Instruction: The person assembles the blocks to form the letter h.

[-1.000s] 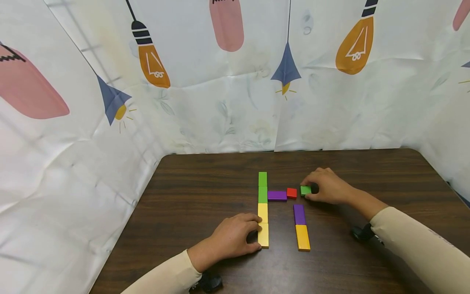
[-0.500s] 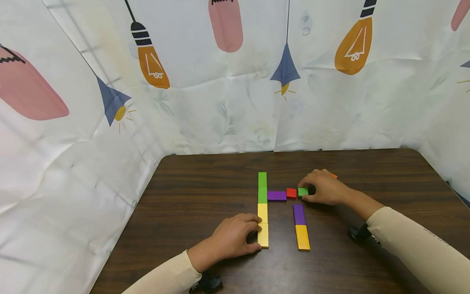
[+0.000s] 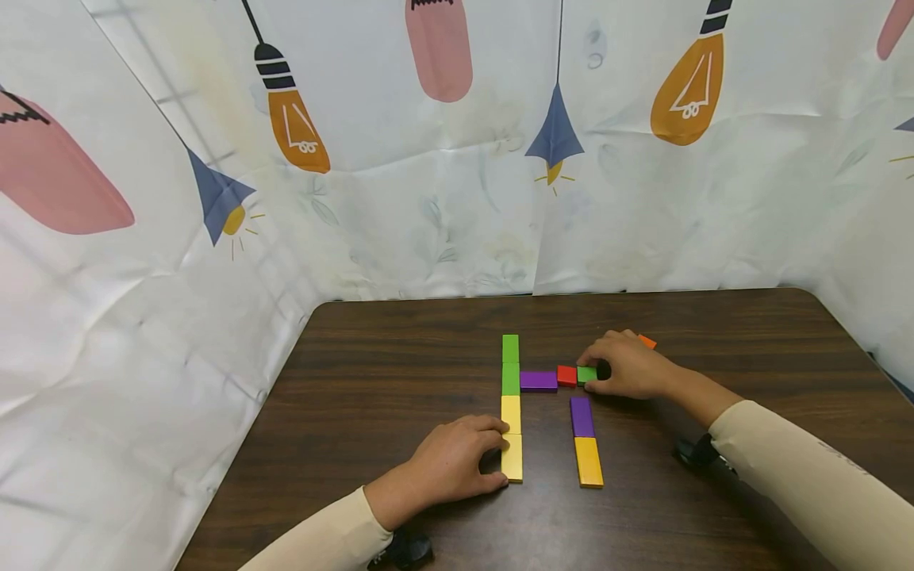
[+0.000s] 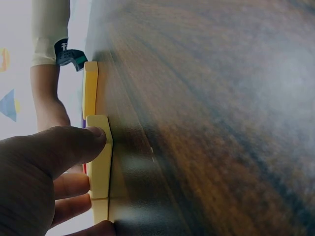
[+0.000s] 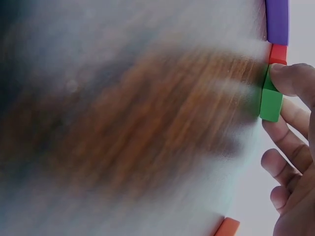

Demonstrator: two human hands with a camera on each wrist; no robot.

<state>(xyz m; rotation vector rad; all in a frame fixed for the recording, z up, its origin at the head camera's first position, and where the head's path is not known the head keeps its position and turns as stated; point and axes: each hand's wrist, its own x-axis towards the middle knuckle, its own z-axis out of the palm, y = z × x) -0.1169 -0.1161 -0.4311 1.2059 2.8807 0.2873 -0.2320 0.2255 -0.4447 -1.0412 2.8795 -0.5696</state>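
Note:
My right hand (image 3: 631,365) pinches a small green block (image 3: 586,376) between thumb and fingers. In the right wrist view the green block (image 5: 271,102) meets the end of a small red block (image 5: 277,54). The red block (image 3: 566,376) adjoins a long purple block (image 3: 539,381), which runs left to a column of blocks. That column has two green blocks (image 3: 510,349) above two yellow blocks (image 3: 511,458). My left hand (image 3: 457,458) holds the nearer yellow block (image 4: 100,172), its thumb on the near end and fingers along the left side.
A purple block (image 3: 581,417) and an orange-yellow block (image 3: 589,462) lie end to end right of the column. An orange block (image 3: 647,342) shows partly behind my right hand. The dark wooden table (image 3: 371,373) ends at a patterned cloth (image 3: 443,222).
My right hand has slid the small green block left until it meets the red one. The orange block has come into sight behind that hand. My left hand stays in place.

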